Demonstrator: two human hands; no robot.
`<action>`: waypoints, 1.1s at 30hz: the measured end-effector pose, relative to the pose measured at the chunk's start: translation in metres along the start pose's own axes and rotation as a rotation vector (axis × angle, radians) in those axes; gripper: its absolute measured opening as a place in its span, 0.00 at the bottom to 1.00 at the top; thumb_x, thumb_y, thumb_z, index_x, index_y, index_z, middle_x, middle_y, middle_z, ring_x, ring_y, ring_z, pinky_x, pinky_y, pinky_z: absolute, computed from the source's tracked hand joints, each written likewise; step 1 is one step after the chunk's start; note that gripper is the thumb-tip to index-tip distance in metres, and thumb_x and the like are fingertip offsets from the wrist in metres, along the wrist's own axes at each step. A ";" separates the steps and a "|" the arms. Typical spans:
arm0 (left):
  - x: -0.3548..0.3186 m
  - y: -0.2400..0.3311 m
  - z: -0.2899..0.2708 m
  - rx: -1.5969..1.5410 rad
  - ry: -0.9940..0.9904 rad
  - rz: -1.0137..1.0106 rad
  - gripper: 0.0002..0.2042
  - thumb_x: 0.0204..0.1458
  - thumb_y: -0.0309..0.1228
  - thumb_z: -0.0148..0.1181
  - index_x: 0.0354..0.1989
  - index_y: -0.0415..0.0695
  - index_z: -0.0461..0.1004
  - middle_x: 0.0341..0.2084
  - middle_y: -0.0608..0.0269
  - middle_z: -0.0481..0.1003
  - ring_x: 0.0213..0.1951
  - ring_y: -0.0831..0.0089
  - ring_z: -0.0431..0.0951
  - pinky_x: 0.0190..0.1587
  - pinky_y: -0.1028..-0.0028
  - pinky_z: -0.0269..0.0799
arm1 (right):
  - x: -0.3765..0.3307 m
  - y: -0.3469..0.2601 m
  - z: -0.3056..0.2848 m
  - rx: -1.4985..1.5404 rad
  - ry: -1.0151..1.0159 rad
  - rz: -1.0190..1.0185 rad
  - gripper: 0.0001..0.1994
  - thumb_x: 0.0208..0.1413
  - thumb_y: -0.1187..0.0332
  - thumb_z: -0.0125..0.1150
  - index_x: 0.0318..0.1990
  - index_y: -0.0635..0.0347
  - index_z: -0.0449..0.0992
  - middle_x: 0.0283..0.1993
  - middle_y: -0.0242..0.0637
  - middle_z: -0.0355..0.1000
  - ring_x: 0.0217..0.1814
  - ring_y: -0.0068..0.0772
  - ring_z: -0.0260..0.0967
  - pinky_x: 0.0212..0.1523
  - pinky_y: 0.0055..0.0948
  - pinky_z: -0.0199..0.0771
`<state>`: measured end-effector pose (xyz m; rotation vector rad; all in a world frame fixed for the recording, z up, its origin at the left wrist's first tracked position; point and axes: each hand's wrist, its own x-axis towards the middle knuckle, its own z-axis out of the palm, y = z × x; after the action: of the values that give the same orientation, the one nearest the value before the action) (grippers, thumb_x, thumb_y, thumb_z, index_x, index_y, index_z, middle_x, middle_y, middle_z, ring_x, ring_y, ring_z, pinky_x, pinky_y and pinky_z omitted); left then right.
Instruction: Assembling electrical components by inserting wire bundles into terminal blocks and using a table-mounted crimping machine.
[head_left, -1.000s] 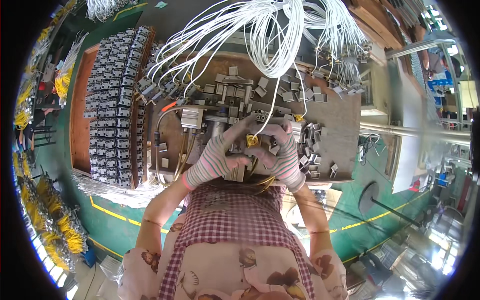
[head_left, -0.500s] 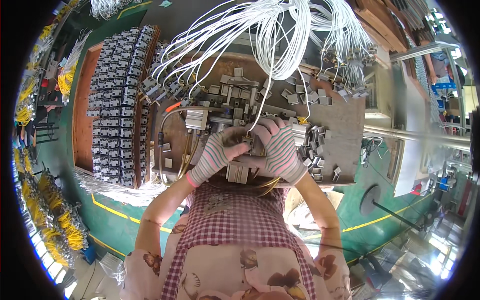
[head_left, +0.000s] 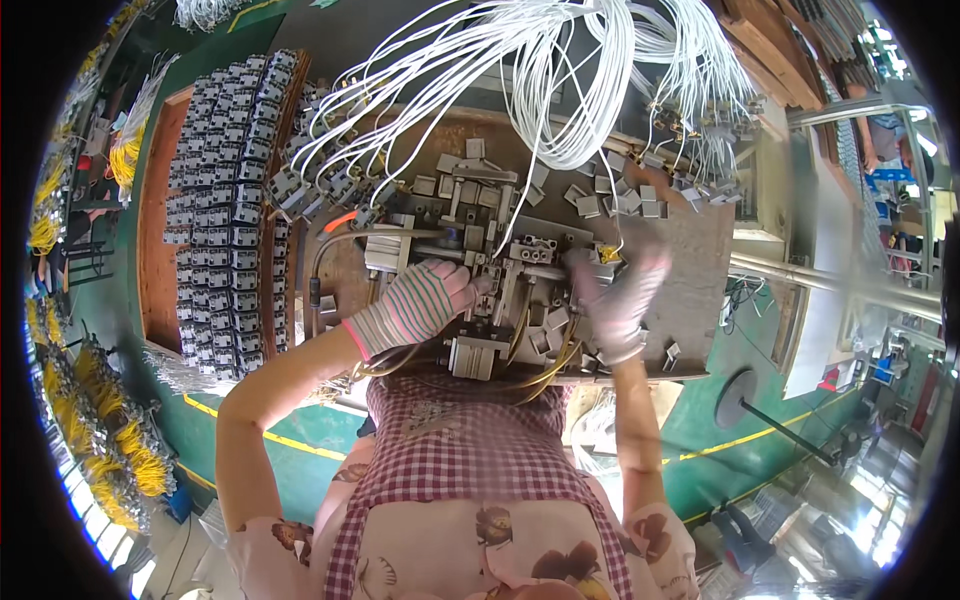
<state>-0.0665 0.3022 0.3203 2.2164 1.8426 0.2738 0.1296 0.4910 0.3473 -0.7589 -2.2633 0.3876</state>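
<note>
Right hand [head_left: 622, 298] has moved apart from left hand [head_left: 420, 303] at the metal fixture [head_left: 532, 253], grips unclear.

The right grip [head_left: 624, 297] is blurred.

The left hand [head_left: 412, 305] and right hand [head_left: 622, 300], together before, are now apart; the right, blurred, nears a yellow piece [head_left: 608, 254], uncovering the metal fixture [head_left: 533, 252] between.
</note>
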 end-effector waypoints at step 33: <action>-0.187 -0.131 -0.174 -0.202 1.010 -1.004 0.13 0.54 0.30 0.62 0.45 0.37 0.76 0.35 0.56 0.75 0.37 0.71 0.75 0.37 0.70 0.73 | -0.025 -0.003 -0.071 -0.096 -0.276 -0.149 0.14 0.41 0.78 0.65 0.38 0.54 0.77 0.37 0.35 0.75 0.43 0.45 0.70 0.45 0.37 0.68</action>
<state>-0.2757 0.1524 0.4480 0.7525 2.9032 1.4110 0.1928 0.4767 0.3852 -0.6089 -2.5950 0.3316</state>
